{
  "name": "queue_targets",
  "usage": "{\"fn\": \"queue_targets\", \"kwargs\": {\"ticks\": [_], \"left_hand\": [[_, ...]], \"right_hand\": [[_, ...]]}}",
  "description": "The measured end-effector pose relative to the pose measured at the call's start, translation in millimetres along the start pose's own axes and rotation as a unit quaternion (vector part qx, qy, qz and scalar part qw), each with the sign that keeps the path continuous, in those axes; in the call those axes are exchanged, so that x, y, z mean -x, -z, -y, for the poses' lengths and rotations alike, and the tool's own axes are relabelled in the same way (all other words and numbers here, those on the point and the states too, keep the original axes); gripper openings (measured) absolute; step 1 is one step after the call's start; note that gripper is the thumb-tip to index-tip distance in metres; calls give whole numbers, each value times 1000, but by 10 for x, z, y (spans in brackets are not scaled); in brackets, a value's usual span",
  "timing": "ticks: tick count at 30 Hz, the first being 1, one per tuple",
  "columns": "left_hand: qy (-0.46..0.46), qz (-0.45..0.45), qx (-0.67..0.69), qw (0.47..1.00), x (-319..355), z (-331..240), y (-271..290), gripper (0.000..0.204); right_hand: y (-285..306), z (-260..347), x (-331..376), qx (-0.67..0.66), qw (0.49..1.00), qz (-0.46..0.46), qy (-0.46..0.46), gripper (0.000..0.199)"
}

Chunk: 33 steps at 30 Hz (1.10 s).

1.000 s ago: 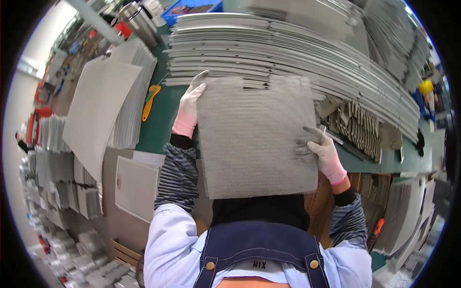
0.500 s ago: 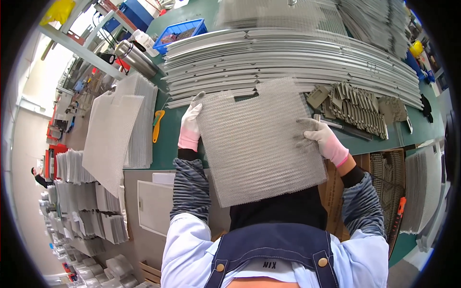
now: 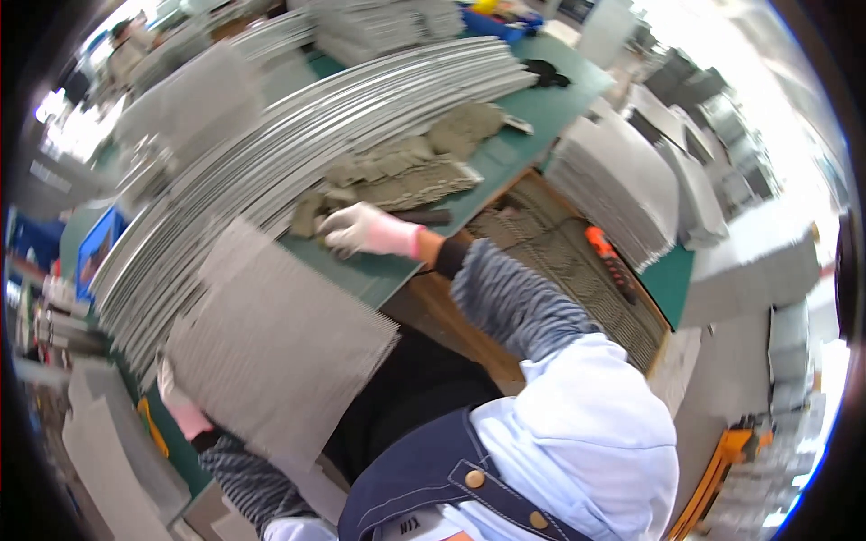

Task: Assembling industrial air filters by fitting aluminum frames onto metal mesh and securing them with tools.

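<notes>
A grey wire mesh sheet point(image 3: 275, 334) with a notched edge lies tilted over my lap and the near bench edge. My left hand point(image 3: 183, 401), in a white and pink glove, is closed on its left edge. Away from the sheet, my right hand point(image 3: 370, 231) is over the green bench, beside several flat grey-tan metal pieces point(image 3: 401, 171). Its fingers are curled together, and whatever they may hold is hidden. A dark bar point(image 3: 424, 216) lies right by that hand. Motion blurs the view somewhat.
Long metal strips point(image 3: 307, 135) are stacked across the green bench point(image 3: 383, 279). To the right stand a box of mesh-like parts point(image 3: 550, 257) with an orange-black tool point(image 3: 609, 261) on it, and stacked mesh sheets point(image 3: 618, 176). A yellow-handled tool point(image 3: 153, 428) and more sheets point(image 3: 113, 442) are at left.
The view has swung to the right. My right hand has let go of the mesh sheet and reached to the metal pieces. My left hand still holds the sheet.
</notes>
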<state>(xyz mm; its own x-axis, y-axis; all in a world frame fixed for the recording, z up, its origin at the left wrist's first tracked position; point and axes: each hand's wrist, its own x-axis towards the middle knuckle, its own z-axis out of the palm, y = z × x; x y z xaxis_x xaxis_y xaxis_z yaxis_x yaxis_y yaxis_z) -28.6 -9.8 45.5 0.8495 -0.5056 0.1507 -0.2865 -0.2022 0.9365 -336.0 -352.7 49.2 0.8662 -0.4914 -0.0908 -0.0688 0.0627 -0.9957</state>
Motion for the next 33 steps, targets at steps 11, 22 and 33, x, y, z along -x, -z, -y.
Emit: {"fn": "queue_targets", "kwargs": {"ticks": [11,22,33], "left_hand": [[49,11,-6,999,114,-238,97,58],[80,5,-10,997,72,62,197,60],[110,-55,-29,992,158,5,114,58]], "right_hand": [[2240,1634,2274,658,641,-376,-121,51],[3203,1265,2137,621,713,-213,-248,72],[3232,1143,2256,656,687,-265,-163,60]]}}
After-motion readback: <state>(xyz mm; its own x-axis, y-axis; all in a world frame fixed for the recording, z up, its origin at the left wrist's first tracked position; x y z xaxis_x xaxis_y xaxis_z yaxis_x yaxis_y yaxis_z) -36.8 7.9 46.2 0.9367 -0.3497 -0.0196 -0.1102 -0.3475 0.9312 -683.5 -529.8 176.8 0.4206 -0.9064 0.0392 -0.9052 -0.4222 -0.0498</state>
